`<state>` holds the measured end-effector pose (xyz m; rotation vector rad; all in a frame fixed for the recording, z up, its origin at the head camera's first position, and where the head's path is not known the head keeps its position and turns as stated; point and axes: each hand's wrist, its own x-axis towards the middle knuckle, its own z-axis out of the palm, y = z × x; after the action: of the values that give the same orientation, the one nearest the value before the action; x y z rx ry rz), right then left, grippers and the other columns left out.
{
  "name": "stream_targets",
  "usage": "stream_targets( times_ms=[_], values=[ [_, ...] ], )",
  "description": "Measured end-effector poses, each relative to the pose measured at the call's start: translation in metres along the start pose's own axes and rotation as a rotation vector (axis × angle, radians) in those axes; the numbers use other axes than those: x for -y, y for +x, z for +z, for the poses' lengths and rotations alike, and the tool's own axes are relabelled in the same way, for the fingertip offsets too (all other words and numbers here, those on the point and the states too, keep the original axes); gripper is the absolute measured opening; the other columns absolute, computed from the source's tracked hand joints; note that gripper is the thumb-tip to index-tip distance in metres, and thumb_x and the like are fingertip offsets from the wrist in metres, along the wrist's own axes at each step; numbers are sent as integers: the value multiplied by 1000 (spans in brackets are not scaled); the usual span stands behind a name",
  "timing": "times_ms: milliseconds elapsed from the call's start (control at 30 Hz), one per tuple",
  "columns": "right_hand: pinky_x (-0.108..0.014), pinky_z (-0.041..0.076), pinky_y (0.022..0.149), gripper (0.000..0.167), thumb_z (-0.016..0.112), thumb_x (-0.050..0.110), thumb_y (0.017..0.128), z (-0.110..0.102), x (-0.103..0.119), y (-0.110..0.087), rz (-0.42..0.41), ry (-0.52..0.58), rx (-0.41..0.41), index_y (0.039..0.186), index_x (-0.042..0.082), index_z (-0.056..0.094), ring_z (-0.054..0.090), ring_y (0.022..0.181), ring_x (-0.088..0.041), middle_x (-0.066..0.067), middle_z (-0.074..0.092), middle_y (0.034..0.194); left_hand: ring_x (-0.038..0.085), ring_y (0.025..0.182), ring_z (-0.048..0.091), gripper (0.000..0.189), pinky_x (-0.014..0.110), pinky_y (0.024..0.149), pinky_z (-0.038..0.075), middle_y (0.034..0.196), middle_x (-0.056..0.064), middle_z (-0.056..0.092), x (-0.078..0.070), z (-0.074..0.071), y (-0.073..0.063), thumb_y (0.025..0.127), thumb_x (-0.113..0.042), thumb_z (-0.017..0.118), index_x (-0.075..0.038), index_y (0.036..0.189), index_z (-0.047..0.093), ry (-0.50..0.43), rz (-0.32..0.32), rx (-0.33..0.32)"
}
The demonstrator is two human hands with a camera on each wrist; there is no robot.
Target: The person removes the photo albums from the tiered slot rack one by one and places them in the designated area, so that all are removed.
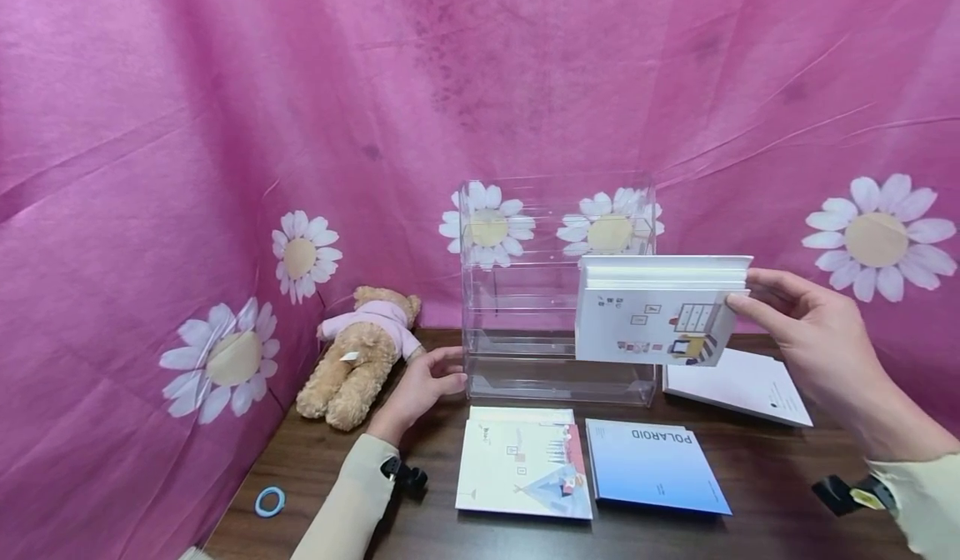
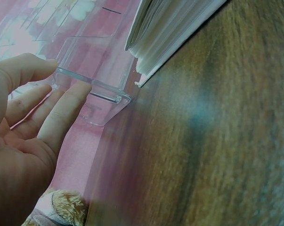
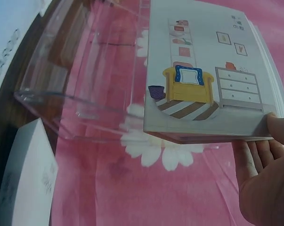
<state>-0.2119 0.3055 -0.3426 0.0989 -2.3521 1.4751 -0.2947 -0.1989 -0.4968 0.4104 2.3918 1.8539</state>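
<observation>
A white hardcover book (image 1: 652, 327) with a room drawn on its cover is held up by my right hand (image 1: 825, 335), thumb on the cover and fingers behind. It hangs tilted before the right part of a clear tiered rack (image 1: 558, 381). The right wrist view shows the cover's yellow armchair and dresser (image 3: 238, 87). My left hand (image 1: 423, 389) grips the rack's lower left edge, seen close in the left wrist view between thumb and fingers (image 2: 61, 115). In front lie a cream illustrated book (image 1: 495, 468) and a blue book (image 1: 652, 464) marked POLAROID.
Another white book (image 1: 742, 385) lies right of the rack. A teddy bear (image 1: 367, 343) in a pink top lies at the left back, and a blue ring (image 1: 270, 502) at the left front. A pink flowered cloth (image 1: 420, 85) hangs behind the dark wooden table (image 1: 420, 527).
</observation>
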Motion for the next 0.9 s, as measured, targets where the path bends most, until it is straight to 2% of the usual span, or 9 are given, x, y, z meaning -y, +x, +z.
stream_targets(
  times_ms=[100,200,367,467,533,600,767,833,900],
  values=[
    [-11,63,74,38,78,10,106,-7,-8,-8,-13,127,17,136,31,69,75,91,12,35,78,107,48,137,68,56,17,92,62,145,36,68,1,0,0,102,1,75,7,155,59,-13,0,1],
    [-13,64,72,42,77,4,105,-14,-16,-18,-15,160,9,133,34,69,78,86,7,31,79,105,48,137,68,56,17,92,63,145,38,67,2,-1,0,102,2,74,7,156,58,-21,-2,2],
    [-2,50,69,41,83,17,103,-29,-30,-35,-21,-98,-81,132,44,70,63,84,21,45,71,97,48,137,68,57,18,93,63,146,38,66,2,-2,1,102,1,75,6,156,59,-24,-5,0],
    [1,45,73,43,83,14,102,-37,-38,-43,-42,-117,-105,133,43,71,63,91,20,48,70,101,45,135,70,56,18,93,63,145,37,67,2,-2,0,102,1,75,6,156,59,-19,-7,-4],
    [3,46,78,46,79,4,103,-41,-45,-47,-77,-26,-102,131,39,74,66,97,21,44,73,105,41,133,71,56,19,93,64,144,37,68,2,-1,1,102,1,75,5,155,60,-20,-11,-7],
    [3,50,83,48,72,-9,102,-45,-54,-51,-131,136,-89,128,32,77,70,100,20,35,80,107,39,132,72,55,19,93,64,143,37,68,2,0,1,102,1,75,5,155,60,-19,-13,-8],
    [-7,59,83,51,57,-29,99,-51,-83,-59,-285,577,-72,127,7,80,81,100,2,5,88,110,36,131,72,54,19,92,64,142,35,70,1,0,2,102,1,76,4,154,62,-5,-18,-12],
    [-9,60,84,50,54,-31,99,-53,-96,-63,-330,667,-82,129,0,79,82,101,-2,0,89,112,36,131,72,54,20,93,65,142,35,70,1,0,1,102,1,76,4,154,61,-9,-20,-11],
    [-9,61,85,47,54,-29,100,-59,-108,-68,-370,689,-72,131,-3,77,83,102,-3,-2,88,114,37,131,72,55,21,94,66,141,35,70,1,-1,1,102,1,76,5,155,61,-18,-24,-10]
  ],
)
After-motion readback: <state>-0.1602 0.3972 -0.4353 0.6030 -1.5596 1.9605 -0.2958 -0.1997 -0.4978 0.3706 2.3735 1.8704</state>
